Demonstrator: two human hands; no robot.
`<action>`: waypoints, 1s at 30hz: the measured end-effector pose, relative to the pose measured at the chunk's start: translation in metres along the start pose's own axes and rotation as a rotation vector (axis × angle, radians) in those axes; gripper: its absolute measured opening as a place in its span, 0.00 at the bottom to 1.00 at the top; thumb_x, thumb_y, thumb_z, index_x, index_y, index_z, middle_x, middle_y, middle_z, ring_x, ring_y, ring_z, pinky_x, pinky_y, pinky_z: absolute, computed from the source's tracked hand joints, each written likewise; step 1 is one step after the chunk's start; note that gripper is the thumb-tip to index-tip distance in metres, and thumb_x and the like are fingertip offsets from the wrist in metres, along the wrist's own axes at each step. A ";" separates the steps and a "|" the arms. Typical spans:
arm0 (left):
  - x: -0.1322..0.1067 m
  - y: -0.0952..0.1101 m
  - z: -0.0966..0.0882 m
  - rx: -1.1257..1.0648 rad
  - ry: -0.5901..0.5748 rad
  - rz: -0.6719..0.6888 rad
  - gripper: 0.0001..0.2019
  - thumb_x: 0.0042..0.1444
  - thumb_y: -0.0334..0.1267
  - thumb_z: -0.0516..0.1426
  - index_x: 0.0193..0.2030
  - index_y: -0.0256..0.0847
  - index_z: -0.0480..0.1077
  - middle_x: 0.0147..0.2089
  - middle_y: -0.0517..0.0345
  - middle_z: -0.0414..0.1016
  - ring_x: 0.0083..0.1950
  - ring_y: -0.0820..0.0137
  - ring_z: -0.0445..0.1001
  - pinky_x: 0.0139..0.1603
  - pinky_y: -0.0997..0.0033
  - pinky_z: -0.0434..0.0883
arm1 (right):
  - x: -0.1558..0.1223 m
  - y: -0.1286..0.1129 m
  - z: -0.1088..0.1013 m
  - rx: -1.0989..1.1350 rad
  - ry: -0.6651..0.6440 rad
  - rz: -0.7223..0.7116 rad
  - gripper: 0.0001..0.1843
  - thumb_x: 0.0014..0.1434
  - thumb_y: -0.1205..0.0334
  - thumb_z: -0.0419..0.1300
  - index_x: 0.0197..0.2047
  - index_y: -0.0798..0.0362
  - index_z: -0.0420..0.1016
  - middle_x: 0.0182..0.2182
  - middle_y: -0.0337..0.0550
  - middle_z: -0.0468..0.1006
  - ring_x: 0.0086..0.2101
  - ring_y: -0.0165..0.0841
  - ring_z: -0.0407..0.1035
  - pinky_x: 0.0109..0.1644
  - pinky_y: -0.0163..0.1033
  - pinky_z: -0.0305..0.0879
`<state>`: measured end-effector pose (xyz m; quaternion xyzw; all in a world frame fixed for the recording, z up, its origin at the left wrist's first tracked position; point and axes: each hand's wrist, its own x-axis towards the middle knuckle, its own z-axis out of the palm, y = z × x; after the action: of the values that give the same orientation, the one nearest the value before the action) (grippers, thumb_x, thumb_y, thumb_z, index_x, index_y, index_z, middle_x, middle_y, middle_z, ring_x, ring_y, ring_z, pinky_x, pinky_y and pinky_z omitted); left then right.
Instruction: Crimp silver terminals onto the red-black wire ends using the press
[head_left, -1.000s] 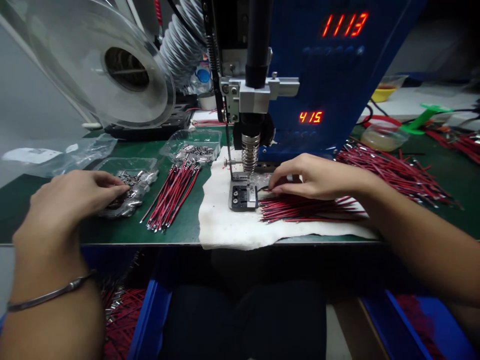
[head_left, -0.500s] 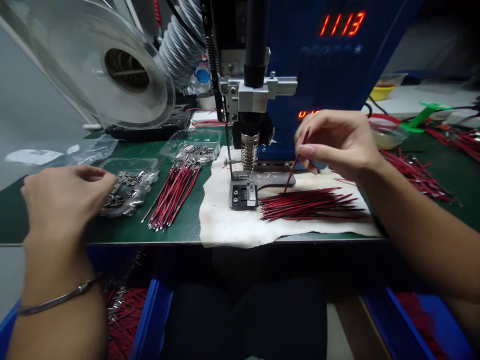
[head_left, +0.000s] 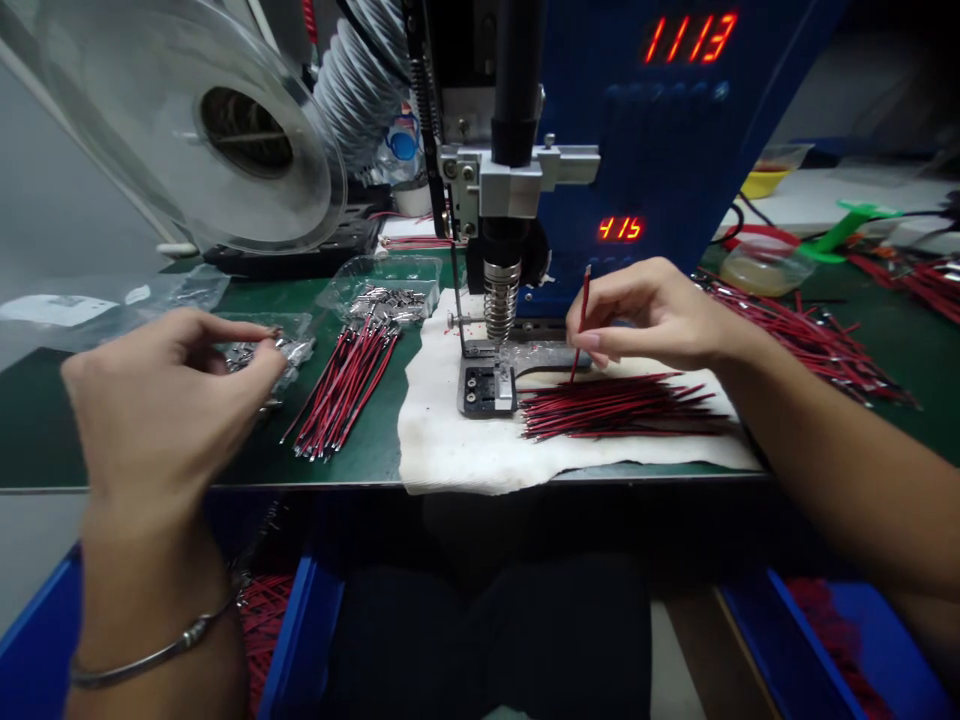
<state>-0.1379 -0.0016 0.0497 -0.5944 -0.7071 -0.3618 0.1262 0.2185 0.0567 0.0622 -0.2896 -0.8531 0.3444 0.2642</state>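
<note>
My left hand (head_left: 176,400) is raised above a clear bag of small metal terminals (head_left: 289,350) and pinches one tiny metal piece between thumb and forefinger. My right hand (head_left: 649,315) holds a single red wire (head_left: 579,325) nearly upright, its lower end over a pile of red wires (head_left: 619,405) on a white cloth (head_left: 465,450). Just left of that hand stands the machine's spring-tipped head (head_left: 500,300) above a small metal fixture (head_left: 487,388).
A bundle of red-and-black wires (head_left: 345,385) lies on the green mat, with a clear tray of terminals (head_left: 390,295) behind it. A large transparent reel (head_left: 202,120) stands at the left. The blue machine shows red digits (head_left: 686,40). More red wires (head_left: 810,340) lie at the right; blue bins (head_left: 300,640) sit below.
My left hand lifted off the terminal bag with a small piece pinched. My right hand picked one wire from the pile, raised it, then lowered it toward the fixture.
</note>
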 end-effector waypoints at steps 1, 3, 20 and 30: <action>-0.003 0.008 0.000 -0.003 0.027 0.041 0.14 0.48 0.41 0.60 0.40 0.36 0.77 0.23 0.61 0.65 0.26 0.72 0.63 0.29 0.73 0.55 | 0.001 -0.001 0.000 -0.031 -0.048 0.029 0.13 0.59 0.54 0.59 0.29 0.55 0.70 0.22 0.37 0.72 0.23 0.25 0.65 0.28 0.32 0.61; -0.007 0.020 0.000 -0.024 0.061 0.091 0.12 0.49 0.40 0.60 0.38 0.37 0.78 0.21 0.62 0.65 0.23 0.74 0.62 0.27 0.74 0.55 | 0.002 -0.001 -0.001 -0.092 -0.165 0.085 0.15 0.60 0.53 0.58 0.30 0.56 0.72 0.23 0.38 0.74 0.24 0.25 0.67 0.28 0.32 0.61; -0.044 0.084 0.044 -0.830 -0.393 -0.043 0.09 0.50 0.38 0.64 0.37 0.39 0.75 0.36 0.53 0.78 0.36 0.67 0.76 0.31 0.73 0.69 | -0.004 0.000 -0.010 0.276 -0.252 0.119 0.14 0.61 0.55 0.58 0.41 0.58 0.76 0.38 0.48 0.81 0.27 0.29 0.73 0.30 0.33 0.70; -0.056 0.096 0.069 -1.044 -0.395 -0.217 0.08 0.53 0.39 0.62 0.39 0.40 0.76 0.35 0.54 0.77 0.31 0.71 0.71 0.30 0.72 0.67 | 0.000 0.004 0.002 0.241 -0.423 0.239 0.12 0.62 0.61 0.57 0.47 0.54 0.61 0.33 0.42 0.78 0.24 0.25 0.71 0.27 0.30 0.67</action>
<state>-0.0162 0.0050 0.0013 -0.5583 -0.5017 -0.5561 -0.3570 0.2184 0.0583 0.0577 -0.2764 -0.8019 0.5250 0.0702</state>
